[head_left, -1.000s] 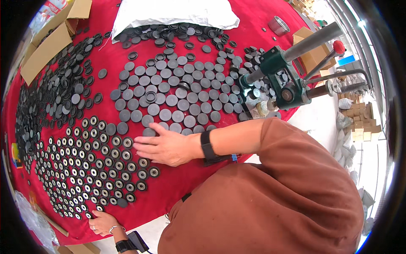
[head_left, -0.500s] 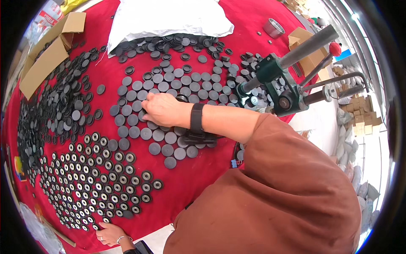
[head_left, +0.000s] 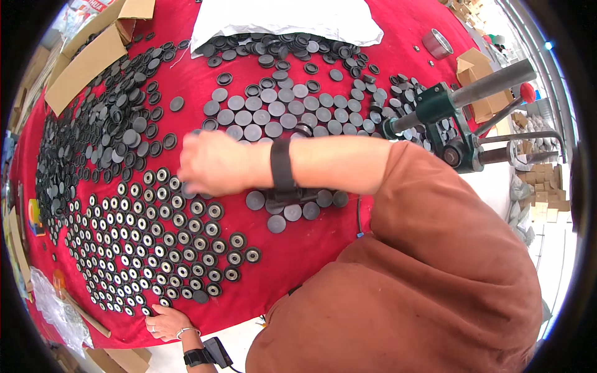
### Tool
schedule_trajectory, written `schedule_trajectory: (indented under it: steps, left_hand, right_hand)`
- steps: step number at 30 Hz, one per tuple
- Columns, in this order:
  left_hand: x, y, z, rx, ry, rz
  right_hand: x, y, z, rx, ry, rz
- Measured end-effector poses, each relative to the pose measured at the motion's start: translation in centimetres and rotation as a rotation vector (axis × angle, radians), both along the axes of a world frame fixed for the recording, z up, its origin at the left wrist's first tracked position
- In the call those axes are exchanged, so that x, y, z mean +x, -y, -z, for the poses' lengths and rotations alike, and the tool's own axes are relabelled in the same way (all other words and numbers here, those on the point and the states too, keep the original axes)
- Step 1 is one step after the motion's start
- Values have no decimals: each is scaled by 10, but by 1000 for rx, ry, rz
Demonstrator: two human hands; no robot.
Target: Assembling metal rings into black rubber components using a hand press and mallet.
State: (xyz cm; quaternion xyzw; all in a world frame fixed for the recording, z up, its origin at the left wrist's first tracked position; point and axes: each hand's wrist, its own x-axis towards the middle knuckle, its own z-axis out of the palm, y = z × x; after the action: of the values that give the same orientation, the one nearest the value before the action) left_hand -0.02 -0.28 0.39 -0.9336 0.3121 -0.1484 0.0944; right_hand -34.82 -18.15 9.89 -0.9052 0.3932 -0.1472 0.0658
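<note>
My right hand [head_left: 217, 163] is smeared by motion, its fingers bent down at the border between plain dark grey discs [head_left: 261, 117] and black discs with metal ring centres [head_left: 161, 250]. Near its fingertips dark discs show in part; whether it grips any is hidden by blur. My left hand [head_left: 169, 322] rests on the red cloth at the near edge of the metal-centred discs, fingers loosely spread, fingertips against the lowest ones. Those discs lie flat in close rows.
A green hand press [head_left: 435, 105] with a red-knobbed lever stands at the right. Loose black caps [head_left: 118, 118] heap at the left beside a cardboard box [head_left: 87, 68]. A white sack [head_left: 286, 18] lies at the back, near a metal cup [head_left: 437, 43].
My right hand has swept left and toward me, from the plain discs to the edge of the metal-centred ones. My left hand stays by the same edge. The whole view has shifted slightly.
</note>
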Motion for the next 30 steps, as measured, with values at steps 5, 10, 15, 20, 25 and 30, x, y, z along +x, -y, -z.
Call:
schedule_trajectory:
  steps: [5, 10, 15, 20, 25, 30]
  left_hand:
    - [-4, 3, -2, -34, -29, 2]
    - [3, 0, 4, -29, 1, 14]
    - [-1, 3, 4, 3, 12, 8]
    - [5, -1, 2, -22, -17, -9]
    - [4, -1, 1, -7, 0, -15]
    - [9, 0, 12, -29, 39, 34]
  right_hand:
    - [-15, -24, 48, -202, 33, -117]
    - [-38, -32, 23, -94, -229, -140]
    - [9, -14, 36, -234, 6, -154]
    - [7, -21, 38, -190, -296, -145]
    - [-26, -18, 22, -84, -80, -53]
    - [-25, 20, 39, -132, -102, 61]
